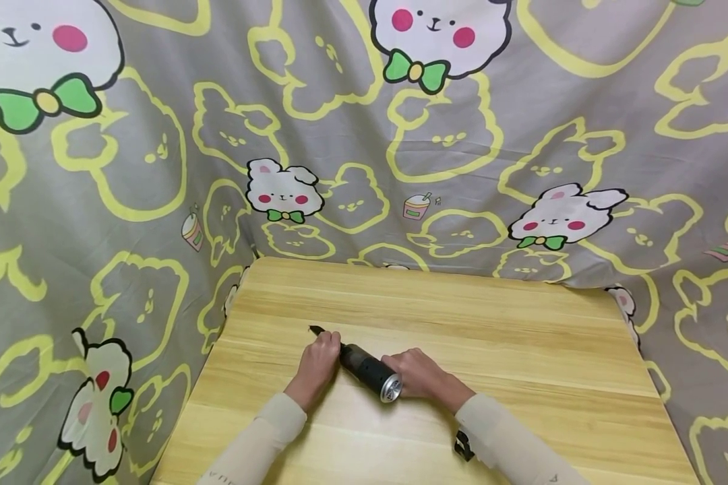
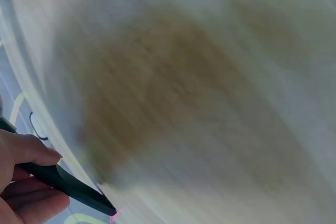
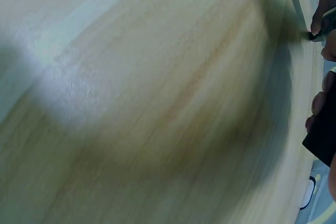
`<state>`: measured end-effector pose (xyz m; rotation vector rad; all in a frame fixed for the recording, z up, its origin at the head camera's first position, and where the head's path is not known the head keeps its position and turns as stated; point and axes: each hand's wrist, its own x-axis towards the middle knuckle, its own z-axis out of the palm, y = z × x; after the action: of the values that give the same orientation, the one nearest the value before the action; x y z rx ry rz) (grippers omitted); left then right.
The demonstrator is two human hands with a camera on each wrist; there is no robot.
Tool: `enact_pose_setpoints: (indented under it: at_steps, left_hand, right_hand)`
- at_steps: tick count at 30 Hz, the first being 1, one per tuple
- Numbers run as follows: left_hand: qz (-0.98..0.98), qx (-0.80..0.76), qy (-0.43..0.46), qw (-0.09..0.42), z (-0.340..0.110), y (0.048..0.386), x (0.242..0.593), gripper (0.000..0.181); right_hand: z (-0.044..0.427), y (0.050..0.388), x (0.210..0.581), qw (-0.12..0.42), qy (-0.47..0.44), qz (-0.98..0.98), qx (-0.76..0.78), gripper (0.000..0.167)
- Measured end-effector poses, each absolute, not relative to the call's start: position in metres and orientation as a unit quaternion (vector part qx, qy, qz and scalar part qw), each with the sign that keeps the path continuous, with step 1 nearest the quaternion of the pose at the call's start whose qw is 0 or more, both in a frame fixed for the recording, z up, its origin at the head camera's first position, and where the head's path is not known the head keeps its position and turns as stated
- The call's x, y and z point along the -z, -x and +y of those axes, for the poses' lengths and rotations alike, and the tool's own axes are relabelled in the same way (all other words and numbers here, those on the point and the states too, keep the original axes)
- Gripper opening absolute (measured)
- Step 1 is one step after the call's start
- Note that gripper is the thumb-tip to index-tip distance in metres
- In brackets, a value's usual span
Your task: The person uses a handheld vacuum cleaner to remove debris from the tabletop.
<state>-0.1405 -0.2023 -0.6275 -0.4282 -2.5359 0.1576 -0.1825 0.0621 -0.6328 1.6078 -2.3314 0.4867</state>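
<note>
A black cylindrical handheld vacuum cleaner [image 1: 370, 370] with a silver round end is held slantwise over the wooden table. Its narrow black nozzle [image 2: 79, 187] points to the far left, and a small pink bit shows at the tip in the left wrist view. My left hand [image 1: 320, 364] grips the nozzle near where it joins the body, thumb on one side and fingers on the other. The right hand [image 1: 421, 374] holds the body from the right side, its fingertips curled round the black casing in the right wrist view; part of that hand is hidden behind the body.
The wooden table [image 1: 461, 310] has a back edge and side edges close to a grey patterned curtain [image 1: 352, 135], which hangs behind it and at both sides. A black strap piece [image 1: 463, 446] shows by the right sleeve.
</note>
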Motion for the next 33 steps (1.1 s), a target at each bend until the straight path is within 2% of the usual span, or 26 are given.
enact_pose_setpoints:
  at_steps: [7,18,21,26,30,33]
  left_hand:
    - [-0.943,-0.064,0.157,0.287,-0.203,0.142,0.629,0.021]
    - [-0.942,-0.038,0.179,0.280,-0.197,0.157,0.632,0.014]
    - [-0.941,-0.038,0.182,0.284,-0.195,0.161,0.632,0.010]
    - [-0.942,-0.021,0.189,0.275,-0.192,0.168,0.632,0.027]
    - [-0.938,-0.004,0.202,0.283,-0.191,0.172,0.633,0.015]
    - [-0.932,0.004,0.212,0.295,-0.191,0.175,0.633,0.014]
  right_hand:
    - [0.057,0.177,0.634,0.145,-0.547,-0.809,-0.156,0.036]
    - [0.064,0.178,0.633,0.149,-0.513,-0.833,-0.141,0.035]
    - [0.067,0.180,0.633,0.130,-0.502,-0.838,-0.171,0.035]
    - [0.073,0.180,0.629,0.069,-0.450,-0.854,-0.252,0.039]
    - [0.076,0.180,0.629,0.005,-0.387,-0.864,-0.323,0.044]
    - [0.077,0.181,0.631,-0.036,-0.339,-0.865,-0.369,0.047]
